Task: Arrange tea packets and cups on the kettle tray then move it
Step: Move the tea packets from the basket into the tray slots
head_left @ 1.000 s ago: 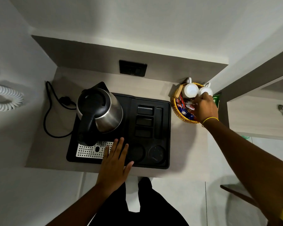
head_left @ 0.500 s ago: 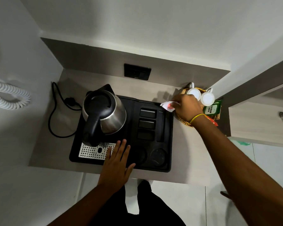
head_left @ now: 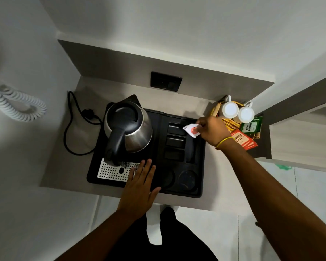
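Note:
A black kettle tray lies on the shelf with a steel kettle on its left half. My right hand holds a white packet with a red mark over the tray's upper right slots. My left hand rests flat, fingers spread, on the tray's front edge beside the perforated drip grille. At the right a woven basket carries two upturned white cups. Green tea packets and red tea packets lie beside it.
The kettle's black cord loops on the shelf at the left. A dark wall socket sits behind the tray. A coiled white cable hangs on the left wall. A cabinet side closes in the right.
My right hand has left the basket with the white packet and moved left over the tray's slots. The left hand has stayed on the tray.

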